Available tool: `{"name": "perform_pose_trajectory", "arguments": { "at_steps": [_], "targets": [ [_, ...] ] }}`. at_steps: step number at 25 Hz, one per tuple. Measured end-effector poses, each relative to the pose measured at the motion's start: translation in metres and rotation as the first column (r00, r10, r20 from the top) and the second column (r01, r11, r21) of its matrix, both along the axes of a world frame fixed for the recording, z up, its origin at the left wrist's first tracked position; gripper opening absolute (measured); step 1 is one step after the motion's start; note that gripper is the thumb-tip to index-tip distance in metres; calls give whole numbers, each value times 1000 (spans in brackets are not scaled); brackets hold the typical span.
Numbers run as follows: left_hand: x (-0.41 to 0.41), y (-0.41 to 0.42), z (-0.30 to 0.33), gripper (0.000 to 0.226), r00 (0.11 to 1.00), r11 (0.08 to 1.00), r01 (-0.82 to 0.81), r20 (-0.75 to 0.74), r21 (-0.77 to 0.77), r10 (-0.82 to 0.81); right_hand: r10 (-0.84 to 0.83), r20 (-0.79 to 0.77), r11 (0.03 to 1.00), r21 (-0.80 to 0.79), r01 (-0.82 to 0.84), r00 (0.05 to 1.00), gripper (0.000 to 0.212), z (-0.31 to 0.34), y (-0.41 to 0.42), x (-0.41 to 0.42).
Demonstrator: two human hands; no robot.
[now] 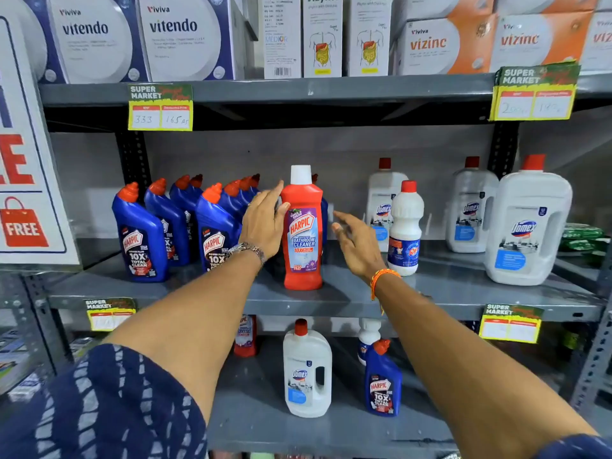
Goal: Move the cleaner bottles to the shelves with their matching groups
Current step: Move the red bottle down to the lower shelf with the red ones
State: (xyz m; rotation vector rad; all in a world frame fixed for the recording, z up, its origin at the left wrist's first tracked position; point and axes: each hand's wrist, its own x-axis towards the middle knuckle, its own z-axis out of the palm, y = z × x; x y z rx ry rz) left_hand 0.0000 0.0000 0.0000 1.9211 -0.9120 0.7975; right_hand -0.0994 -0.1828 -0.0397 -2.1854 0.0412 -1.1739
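A red Harpic bathroom cleaner bottle [303, 233] with a white cap stands upright at the front of the middle shelf [331, 301]. My left hand [263, 223] rests against its left side, fingers apart, thumb touching the bottle. My right hand [357, 243] hovers open just right of it, not touching. Several blue Harpic bottles [142, 233] stand to the left. White Domex bottles [526, 223] and a small white bottle [405, 230] stand to the right. On the lower shelf stand a white Domex bottle [306, 369], a blue Harpic bottle [382, 380], a red bottle [245, 336] and a small white bottle [368, 336].
The upper shelf [298, 89] carries boxes of Vitendo [172, 34] and Vizinc [440, 44]. Yellow price tags [160, 109] hang off the shelf edges. A white sale sign [23, 180] stands at the left. Green packets [583, 235] lie at the far right.
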Motion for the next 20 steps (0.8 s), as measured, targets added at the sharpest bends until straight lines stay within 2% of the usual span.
{"name": "perform_pose_trajectory", "arguments": {
  "at_steps": [2,7,11,15,20],
  "targets": [
    [-3,-1,0,50,996,991,70,-54,-111,-76,139,-55,972,197,-126,989,40,-8,5,3],
    [-4,-8,-6,32,947,968,116,-269,-222,-176,346,-85,867,410,-284,935,43,-23,20,13],
    [2,-9,-6,32,857,923,163,-415,-348,-307,345,-32,825,487,-286,938,40,-25,22,20],
    [-2,-3,0,32,788,868,239,-436,-434,-435,425,63,742,546,-388,903,31,-23,24,18],
    [-24,29,12,28,696,813,344,-454,-470,-557,521,147,661,554,-506,841,26,-21,36,-5]
  ]
}}
